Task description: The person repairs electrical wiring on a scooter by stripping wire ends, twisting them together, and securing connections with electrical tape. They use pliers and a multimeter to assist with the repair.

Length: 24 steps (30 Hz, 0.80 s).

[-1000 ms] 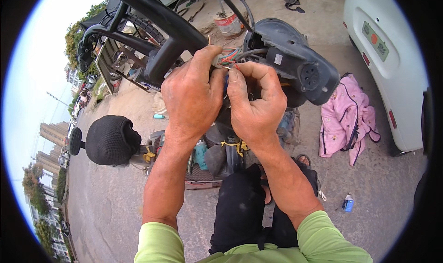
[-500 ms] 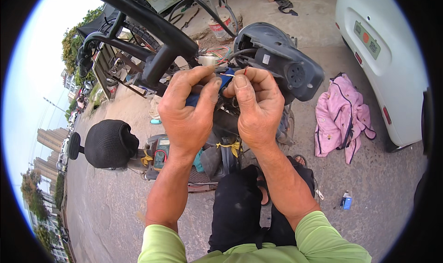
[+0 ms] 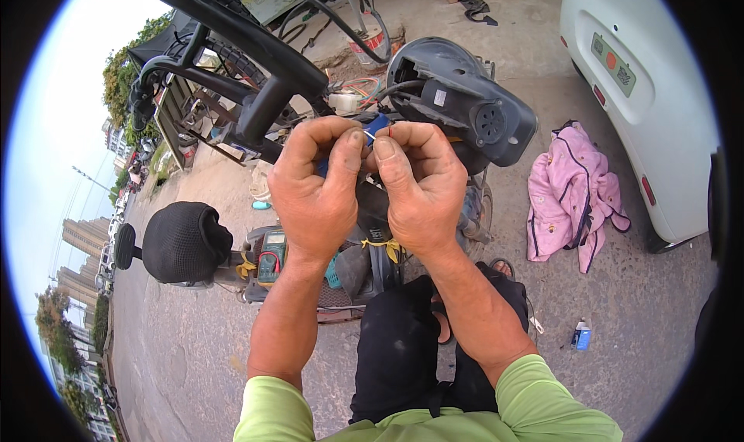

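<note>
Wire point(image 3: 370, 135), thin and white, was strung across the narrow gap between both hands, left of the black plastic housing point(image 3: 465, 105). Left hand point(image 3: 314, 190) had thumb and finger pinched on one end; right hand point(image 3: 425, 198) looked pinched on the other, with a red bit point(image 3: 390, 131) poking out by its fingertips. Long axis went side to side, dipping rightward, so neither hand was really nearer. Multimeter point(image 3: 270, 262) lay just beyond the left forearm.

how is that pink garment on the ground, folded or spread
Not folded: the pink garment lies loosely spread and rumpled, creased, its edges uneven.
</note>
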### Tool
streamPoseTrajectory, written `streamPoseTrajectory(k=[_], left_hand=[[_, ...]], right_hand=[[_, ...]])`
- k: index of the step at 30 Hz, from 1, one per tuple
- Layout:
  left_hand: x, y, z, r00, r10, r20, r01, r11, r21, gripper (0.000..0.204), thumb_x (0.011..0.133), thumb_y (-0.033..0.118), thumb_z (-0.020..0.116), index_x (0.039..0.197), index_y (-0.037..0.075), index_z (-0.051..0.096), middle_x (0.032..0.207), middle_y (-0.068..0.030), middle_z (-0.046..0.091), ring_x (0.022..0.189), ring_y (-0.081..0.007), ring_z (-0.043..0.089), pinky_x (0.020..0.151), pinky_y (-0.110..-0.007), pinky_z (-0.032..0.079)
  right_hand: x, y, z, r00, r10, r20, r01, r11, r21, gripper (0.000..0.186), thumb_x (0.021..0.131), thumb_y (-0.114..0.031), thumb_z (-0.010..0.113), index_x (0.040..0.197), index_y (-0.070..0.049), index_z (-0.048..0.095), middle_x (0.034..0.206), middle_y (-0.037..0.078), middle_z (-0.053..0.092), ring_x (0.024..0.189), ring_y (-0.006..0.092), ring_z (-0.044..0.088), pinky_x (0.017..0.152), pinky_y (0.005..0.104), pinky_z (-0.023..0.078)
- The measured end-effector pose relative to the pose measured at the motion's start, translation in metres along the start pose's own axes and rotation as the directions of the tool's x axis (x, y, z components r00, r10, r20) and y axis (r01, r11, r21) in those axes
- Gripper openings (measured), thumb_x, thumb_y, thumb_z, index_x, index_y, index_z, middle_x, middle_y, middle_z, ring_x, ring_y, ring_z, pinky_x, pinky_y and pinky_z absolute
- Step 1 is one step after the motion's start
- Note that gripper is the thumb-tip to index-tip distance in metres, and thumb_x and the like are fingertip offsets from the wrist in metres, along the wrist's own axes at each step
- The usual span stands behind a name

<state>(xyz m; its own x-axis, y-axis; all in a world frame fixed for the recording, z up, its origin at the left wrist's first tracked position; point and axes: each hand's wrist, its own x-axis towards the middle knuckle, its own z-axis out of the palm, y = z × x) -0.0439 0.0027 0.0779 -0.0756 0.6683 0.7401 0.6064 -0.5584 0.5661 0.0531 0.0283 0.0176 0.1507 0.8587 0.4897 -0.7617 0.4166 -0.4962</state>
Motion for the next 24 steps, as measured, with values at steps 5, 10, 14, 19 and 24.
streamPoseTrajectory(k=[5,10,14,19,24], left_hand=[[0.001,0.006,0.0,0.986,0.16,0.037,-0.164,0.964,0.21,0.016,0.101,0.009,0.067,0.11,-0.004,0.069,0.094,-0.007,0.072,0.082,-0.0117,0.067,0.077,-0.027,0.055],[0.003,0.006,-0.005,0.979,-0.194,0.066,0.203,0.884,-0.42,0.026,0.106,0.015,0.059,0.116,-0.006,0.069,0.095,-0.0092,0.072,0.087,-0.0142,0.065,0.078,-0.03,0.053],[0.008,0.006,-0.009,0.946,-0.239,0.216,0.321,0.767,-0.556,0.03,0.102,0.018,0.067,0.117,-0.007,0.071,0.093,-0.007,0.071,0.081,-0.0106,0.06,0.078,-0.025,0.051],[0.009,0.008,-0.009,0.898,-0.279,0.339,0.439,0.593,-0.675,0.03,0.102,0.018,0.067,0.119,-0.007,0.071,0.095,-0.008,0.072,0.081,-0.0122,0.06,0.08,-0.029,0.051],[0.008,0.007,-0.008,0.877,-0.304,0.373,0.481,0.55,-0.683,0.031,0.101,0.018,0.068,0.119,-0.007,0.071,0.095,-0.0079,0.072,0.082,-0.0124,0.059,0.082,-0.031,0.051]], right_hand=[[0.001,0.001,0.0,1.0,0.001,-0.01,-0.001,1.0,0.017,0.016,0.099,-0.009,0.071,0.108,0.003,0.064,0.095,0.004,0.07,0.085,0.0079,0.065,0.078,0.0245,0.054],[0.004,-0.003,0.002,1.0,0.004,-0.03,-0.003,0.998,0.061,0.016,0.1,-0.01,0.07,0.108,0.003,0.063,0.094,0.005,0.069,0.085,0.0091,0.067,0.078,0.0259,0.056],[0.005,-0.006,0.001,1.0,0.002,0.016,-0.003,0.994,0.112,0.016,0.101,-0.009,0.069,0.108,0.004,0.063,0.094,0.006,0.07,0.083,0.0103,0.068,0.077,0.0261,0.057],[0.005,-0.006,0.002,1.0,0.018,0.024,-0.022,0.986,0.164,0.016,0.101,-0.008,0.069,0.108,0.004,0.062,0.095,0.007,0.07,0.083,0.0106,0.068,0.077,0.0261,0.058],[0.005,-0.003,0.0,1.0,0.019,0.021,-0.022,0.984,0.175,0.016,0.1,-0.008,0.069,0.109,0.003,0.062,0.095,0.007,0.071,0.085,0.0101,0.068,0.078,0.0256,0.057]])
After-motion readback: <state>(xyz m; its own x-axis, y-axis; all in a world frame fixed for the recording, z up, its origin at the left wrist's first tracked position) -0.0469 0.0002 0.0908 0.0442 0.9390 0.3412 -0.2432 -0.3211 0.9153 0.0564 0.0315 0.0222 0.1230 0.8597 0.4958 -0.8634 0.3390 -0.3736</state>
